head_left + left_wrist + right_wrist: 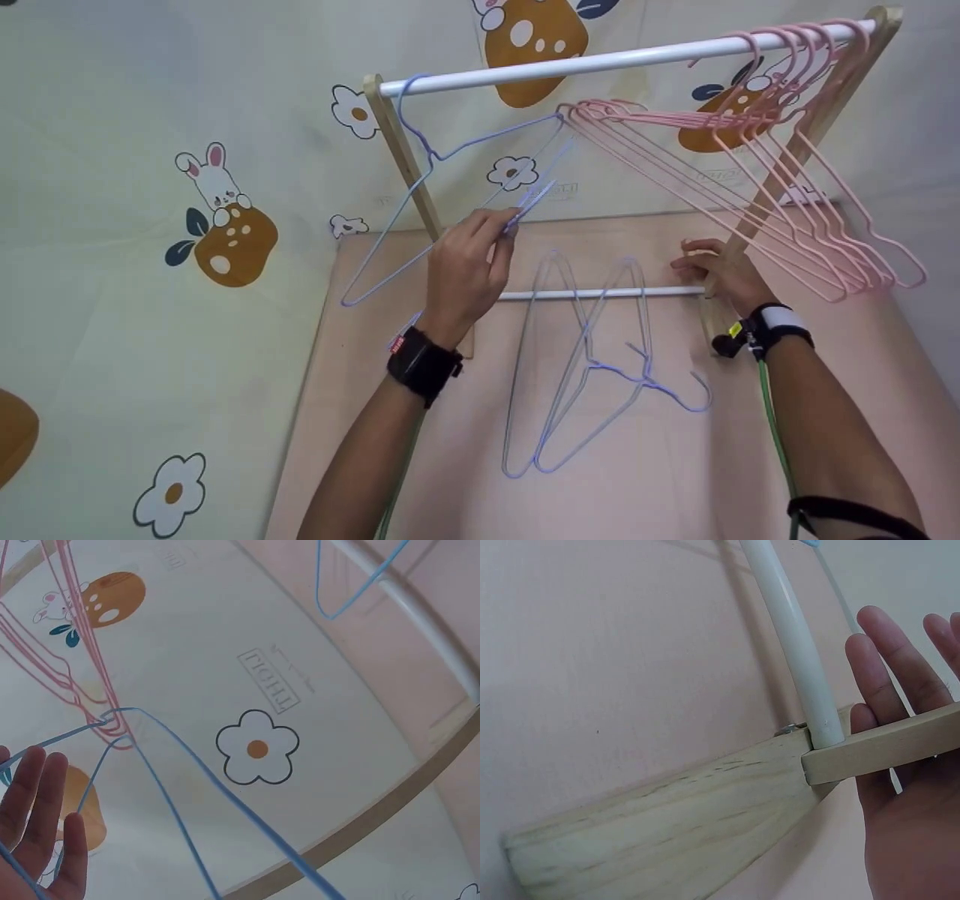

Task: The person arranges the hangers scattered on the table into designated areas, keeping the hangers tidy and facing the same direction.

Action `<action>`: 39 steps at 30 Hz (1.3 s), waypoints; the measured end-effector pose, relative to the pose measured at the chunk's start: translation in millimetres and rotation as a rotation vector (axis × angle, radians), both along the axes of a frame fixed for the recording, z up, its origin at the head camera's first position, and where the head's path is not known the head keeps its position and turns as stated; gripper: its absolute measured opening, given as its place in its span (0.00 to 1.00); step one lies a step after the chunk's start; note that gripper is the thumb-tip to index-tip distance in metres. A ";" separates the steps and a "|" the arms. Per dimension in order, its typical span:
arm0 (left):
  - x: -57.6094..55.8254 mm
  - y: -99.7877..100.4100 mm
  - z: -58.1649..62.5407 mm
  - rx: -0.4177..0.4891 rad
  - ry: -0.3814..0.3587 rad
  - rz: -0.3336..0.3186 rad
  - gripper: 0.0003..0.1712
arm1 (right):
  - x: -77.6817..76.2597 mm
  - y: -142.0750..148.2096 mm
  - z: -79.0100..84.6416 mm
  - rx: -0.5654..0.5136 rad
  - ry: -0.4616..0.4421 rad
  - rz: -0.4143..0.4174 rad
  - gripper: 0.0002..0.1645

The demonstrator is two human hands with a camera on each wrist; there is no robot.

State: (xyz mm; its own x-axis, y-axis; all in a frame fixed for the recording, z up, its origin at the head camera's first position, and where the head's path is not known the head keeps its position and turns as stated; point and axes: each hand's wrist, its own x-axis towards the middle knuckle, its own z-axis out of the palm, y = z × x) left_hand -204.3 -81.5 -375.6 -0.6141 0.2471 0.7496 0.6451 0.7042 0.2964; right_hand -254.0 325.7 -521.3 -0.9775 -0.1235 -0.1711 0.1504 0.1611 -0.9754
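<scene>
My left hand (469, 266) pinches a thin blue hanger (534, 201) between thumb and fingers, below the rack's top rail. Another blue hanger (390, 225) hangs by its hook at the rail's left end, and its far corner reaches the pink hangers. In the left wrist view, blue wire passes by my fingers (37, 802); much of the held hanger is hidden. My right hand (727, 281) rests against the rack's right wooden leg (892, 742) near its foot, with fingers extended beyond it in the right wrist view; its thumb is hidden.
Several pink hangers (810, 187) hang on the right part of the white top rail (622, 61). Two overlapping blue hangers (585, 375) lie on the pink surface (615, 502), partly across the low white bar (675, 291). A patterned wall covering (300, 97) stands behind.
</scene>
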 end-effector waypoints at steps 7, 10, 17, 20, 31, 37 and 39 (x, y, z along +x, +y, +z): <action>-3.4 -5.5 23.5 0.056 0.030 0.013 0.13 | 0.3 1.3 -2.1 -0.026 -0.009 0.005 0.28; -5.6 -6.8 31.8 0.066 0.031 0.042 0.13 | 0.6 1.8 -2.6 -0.029 -0.016 0.005 0.27; -9.7 -10.0 52.6 0.065 0.049 0.154 0.16 | -0.2 1.4 -3.3 -0.020 -0.046 -0.014 0.28; -12.0 -11.3 60.9 0.065 0.070 0.194 0.16 | -1.4 1.3 -3.1 -0.038 -0.041 -0.019 0.27; -20.6 -13.1 80.1 0.035 -0.067 0.355 0.19 | -2.7 2.4 -3.8 -0.052 -0.046 -0.027 0.26; -24.1 -12.9 77.9 0.022 -0.123 0.391 0.19 | -2.0 2.3 -2.5 -0.030 -0.050 -0.015 0.26; -24.8 -12.8 76.3 0.018 -0.131 0.394 0.19 | -2.9 2.7 -4.0 -0.021 -0.049 -0.019 0.26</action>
State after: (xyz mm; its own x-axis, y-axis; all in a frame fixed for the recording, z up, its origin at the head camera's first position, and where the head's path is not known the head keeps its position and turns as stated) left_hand -229.1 -94.3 -299.2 -0.7495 -0.0386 0.6609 0.2831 0.8837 0.3727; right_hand -256.9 328.4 -525.3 -0.9701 -0.1093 -0.2168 0.2013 0.1371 -0.9699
